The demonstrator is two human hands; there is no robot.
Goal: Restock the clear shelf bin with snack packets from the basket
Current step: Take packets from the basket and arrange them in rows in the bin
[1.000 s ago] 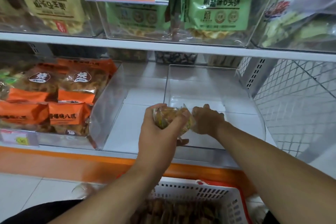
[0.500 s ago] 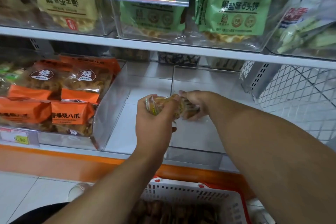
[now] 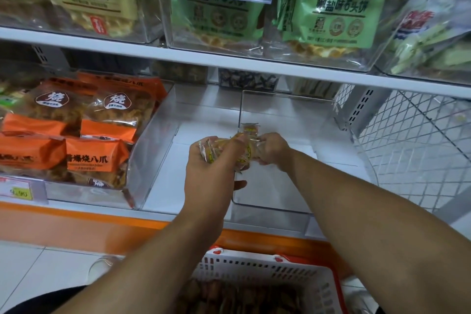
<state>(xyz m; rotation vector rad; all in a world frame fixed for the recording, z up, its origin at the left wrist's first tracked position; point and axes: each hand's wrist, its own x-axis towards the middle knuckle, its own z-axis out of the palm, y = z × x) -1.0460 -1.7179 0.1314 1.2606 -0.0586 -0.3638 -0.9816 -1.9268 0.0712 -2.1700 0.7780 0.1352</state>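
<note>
The left hand (image 3: pixel 211 168) grips a bunch of small snack packets (image 3: pixel 216 151), fingers curled round them, just over the left wall of the clear shelf bin (image 3: pixel 270 201). The right hand (image 3: pixel 272 149), touching the bunch from its far side, pinches packets off it; one packet (image 3: pixel 249 128) shows just beyond both hands, and whether it lies in the bin or hangs from the fingers I cannot tell. To do this well, I would peel off a few at a time, lay them flat toward the back, and keep the left grip firm so none slide out. Left of the hands sit orange bags (image 3: pixel 94 158) on the white shelf (image 3: pixel 163 191). Below the forearms, the basket (image 3: pixel 267 270) holds more stock.
</note>
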